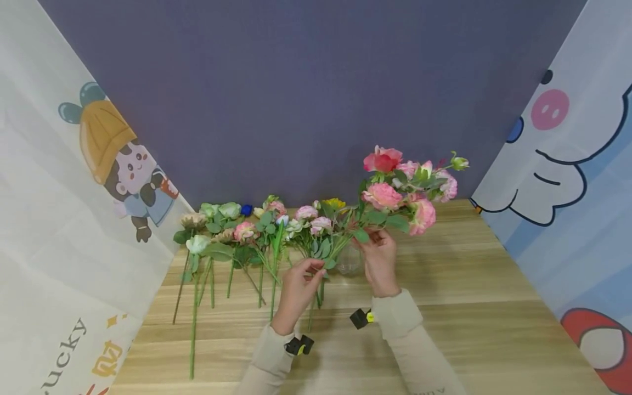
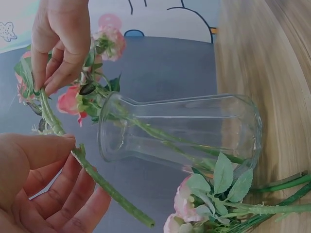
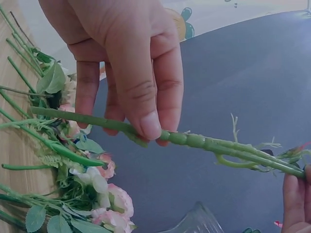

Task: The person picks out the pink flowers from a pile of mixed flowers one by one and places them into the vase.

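A green flower stem point(image 3: 194, 141) slants between my two hands. My left hand point(image 1: 298, 291) pinches it partway up with thumb and fingertips; its cut end hangs free below. Higher, where the stem branches, my right hand point(image 1: 380, 263) grips it between thumb and fingers. Beside the hands stands a clear glass vase point(image 2: 180, 131) with green stems point(image 2: 160, 131) inside. Pink blooms point(image 1: 382, 196) and a red-pink bloom point(image 1: 382, 160) cluster above the right hand. Leaves and the hand hide which blooms belong to the held stem.
Artificial flowers lie in a row left of the vase on the wooden table point(image 1: 464, 329), including a white rose point(image 1: 197, 244), pale pink blooms point(image 1: 321, 225) and a yellow flower point(image 1: 334, 203). A dark panel point(image 1: 316, 99) rises behind, with printed curtains on both sides.
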Motion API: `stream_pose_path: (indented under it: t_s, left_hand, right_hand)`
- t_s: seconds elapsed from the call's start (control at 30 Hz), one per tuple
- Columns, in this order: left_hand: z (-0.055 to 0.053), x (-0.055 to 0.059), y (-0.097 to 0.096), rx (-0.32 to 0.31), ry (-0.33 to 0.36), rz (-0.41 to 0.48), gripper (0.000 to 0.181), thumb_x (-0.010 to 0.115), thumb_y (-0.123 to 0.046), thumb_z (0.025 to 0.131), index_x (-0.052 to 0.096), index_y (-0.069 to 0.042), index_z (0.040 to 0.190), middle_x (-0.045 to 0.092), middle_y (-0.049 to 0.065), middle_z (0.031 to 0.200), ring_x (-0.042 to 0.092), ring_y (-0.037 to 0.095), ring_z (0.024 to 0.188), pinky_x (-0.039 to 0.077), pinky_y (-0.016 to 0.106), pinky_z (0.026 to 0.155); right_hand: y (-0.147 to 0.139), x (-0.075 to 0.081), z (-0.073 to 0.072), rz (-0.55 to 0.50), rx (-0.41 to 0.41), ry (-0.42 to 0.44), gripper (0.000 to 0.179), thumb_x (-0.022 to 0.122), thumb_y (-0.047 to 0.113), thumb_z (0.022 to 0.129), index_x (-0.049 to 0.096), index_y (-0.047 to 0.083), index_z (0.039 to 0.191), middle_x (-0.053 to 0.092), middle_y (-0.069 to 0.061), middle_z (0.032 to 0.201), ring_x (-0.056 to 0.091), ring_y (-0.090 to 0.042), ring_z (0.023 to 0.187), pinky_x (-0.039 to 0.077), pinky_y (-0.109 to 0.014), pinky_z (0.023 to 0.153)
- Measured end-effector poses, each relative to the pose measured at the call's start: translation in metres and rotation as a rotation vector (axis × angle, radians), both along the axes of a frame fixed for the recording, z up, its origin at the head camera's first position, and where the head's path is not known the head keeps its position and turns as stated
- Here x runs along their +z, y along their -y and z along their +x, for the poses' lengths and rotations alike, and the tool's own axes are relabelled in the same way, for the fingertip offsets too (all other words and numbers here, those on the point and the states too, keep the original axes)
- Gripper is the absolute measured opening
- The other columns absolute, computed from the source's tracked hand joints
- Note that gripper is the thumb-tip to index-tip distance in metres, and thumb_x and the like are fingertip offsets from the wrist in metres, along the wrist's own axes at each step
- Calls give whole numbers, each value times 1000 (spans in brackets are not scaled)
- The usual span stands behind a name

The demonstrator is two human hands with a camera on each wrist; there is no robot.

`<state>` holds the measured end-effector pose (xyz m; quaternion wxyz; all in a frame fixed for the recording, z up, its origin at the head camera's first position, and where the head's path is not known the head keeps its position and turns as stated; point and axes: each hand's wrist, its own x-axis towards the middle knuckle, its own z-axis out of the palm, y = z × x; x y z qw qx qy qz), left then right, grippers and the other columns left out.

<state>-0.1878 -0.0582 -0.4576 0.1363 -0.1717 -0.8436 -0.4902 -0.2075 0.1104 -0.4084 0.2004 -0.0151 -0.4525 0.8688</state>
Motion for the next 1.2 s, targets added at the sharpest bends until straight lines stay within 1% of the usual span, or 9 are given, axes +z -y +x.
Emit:
stream_pose_path:
  t_s: [0.1,0.27,0.43,0.6,0.77,0.83,0.93,1.03,1.2]
  left_hand:
    - [0,0,1,2,12,13,13,70,-9,85,69,-7,97,69,4,93,64,16,80,54,21,65]
    - [-2,0,4,3,16,27,12,69,-9,86,69,-5,98,69,4,93,64,17,80,54,20,65]
    - [-3,-1,8,10,14,45,11,69,-9,86,69,-5,96,69,4,91,65,17,79,54,20,65]
    - [-4,-4,12,15,11,36,11,69,-9,86,69,-7,96,69,4,91,65,17,79,54,20,65]
    - [-5,-7,15,21,14,33,12,68,-10,86,69,-6,98,69,5,93,64,18,79,54,22,65]
    - [-5,-8,16,28,20,31,13,68,-12,87,69,-6,98,69,6,93,64,18,79,54,21,64]
    - [-5,-10,18,37,24,27,12,68,-12,87,69,-6,98,69,6,94,64,18,79,54,22,64]
    - [-6,-12,19,43,33,33,11,69,-10,86,69,-6,97,69,6,93,64,18,78,54,22,63]
    - [-8,-16,21,52,49,31,11,69,-8,86,69,-2,95,69,6,92,64,19,77,53,21,61]
  right_hand:
    - [-1,1,0,-8,-6,-5,19,65,-10,82,61,9,83,60,-2,83,58,-11,74,54,-22,67]
    - [-4,2,-2,-13,-32,-11,23,61,-14,83,61,8,85,60,-3,84,58,-11,74,54,-23,68]
    - [-6,4,-3,3,-53,-15,22,59,-14,84,61,7,87,60,-3,85,58,-12,75,54,-23,68]
    - [-9,8,-4,-13,-60,-51,20,59,-14,84,62,6,87,62,-4,85,59,-12,75,54,-22,67]
    - [-13,11,-3,-63,-71,-72,18,64,-12,81,61,6,83,62,-5,85,59,-13,75,54,-23,68]
    - [-16,12,-3,-89,-78,-74,18,65,-12,81,60,5,83,62,-5,86,59,-13,76,55,-24,70]
    - [-20,14,-4,-128,-92,-80,21,61,-16,81,60,5,83,62,-6,86,60,-13,77,55,-25,70]
    - [-23,16,-6,-175,-112,-102,23,59,-20,81,59,4,81,63,-7,85,62,-14,75,55,-25,67]
    - [-30,19,-8,-222,-146,-150,19,65,-17,78,58,1,80,61,-9,82,61,-16,73,55,-25,63]
